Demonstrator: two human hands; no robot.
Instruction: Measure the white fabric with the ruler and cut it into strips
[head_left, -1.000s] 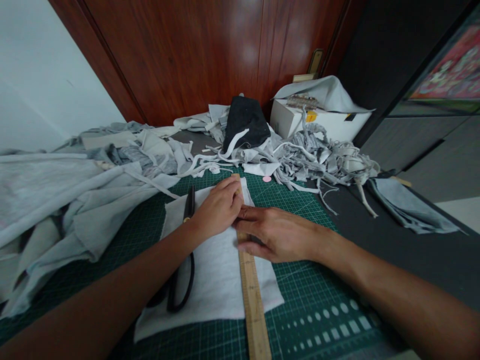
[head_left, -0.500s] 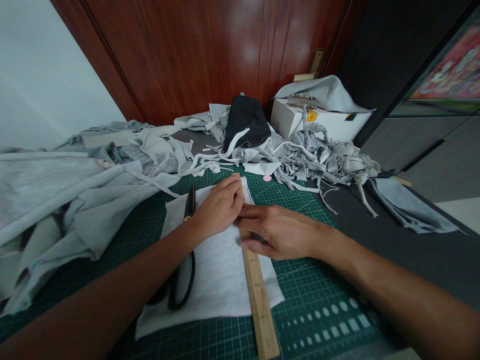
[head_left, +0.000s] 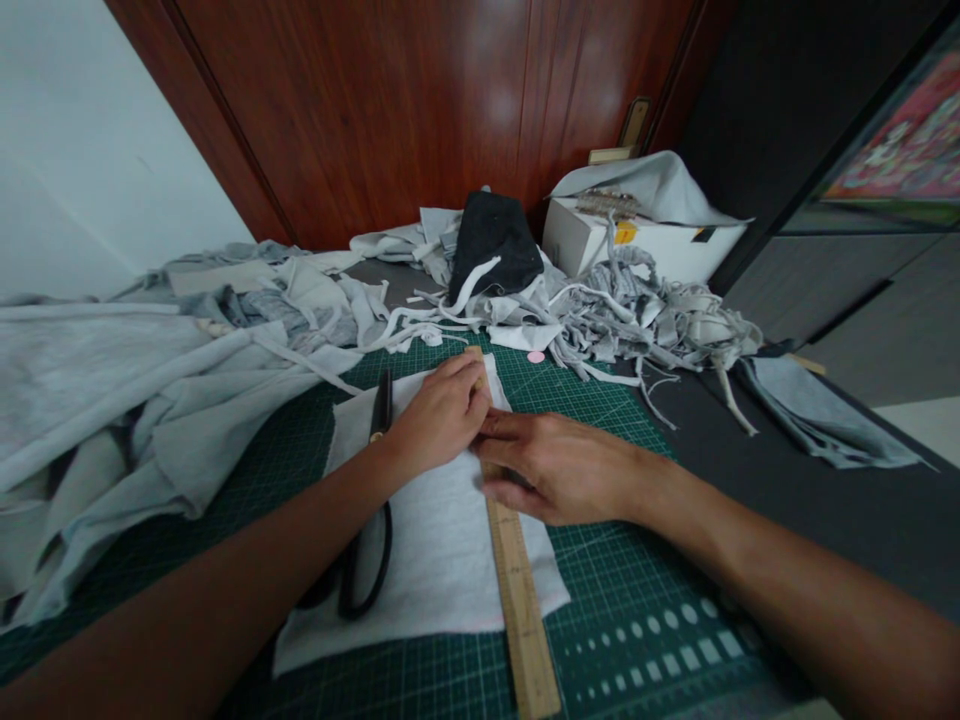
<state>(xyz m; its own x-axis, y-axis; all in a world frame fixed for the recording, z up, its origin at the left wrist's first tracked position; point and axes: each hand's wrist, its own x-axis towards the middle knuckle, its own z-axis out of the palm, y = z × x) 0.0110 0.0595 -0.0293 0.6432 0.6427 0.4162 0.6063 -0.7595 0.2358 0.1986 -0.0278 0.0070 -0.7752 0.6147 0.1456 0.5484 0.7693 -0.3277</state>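
Observation:
A flat wooden ruler (head_left: 517, 600) lies lengthwise over the right part of a white cloth piece (head_left: 442, 560). My left hand (head_left: 446, 410) is closed over the ruler's far end, its fingers bent and pressing down. Just right of it, my right hand (head_left: 559, 468) rests across the ruler with fingers stretched and thumb apart, its fingertips meeting my left hand. Anything small between the fingertips is hidden. Black-handled scissors (head_left: 367, 575) lie on the cloth's left side, partly covered by my left forearm.
A green cutting mat (head_left: 607, 560) lies under the cloth. Heaped grey fabric (head_left: 172, 400) covers the left side. Fabric strips (head_left: 600, 315), a black cloth (head_left: 495, 245) and a white box (head_left: 660, 245) stand at the back. Folded grey cloth (head_left: 817, 410) lies at right.
Both hands stay almost in place on the ruler. The view has shifted very slightly; the cloth, ruler and scissors have not visibly moved.

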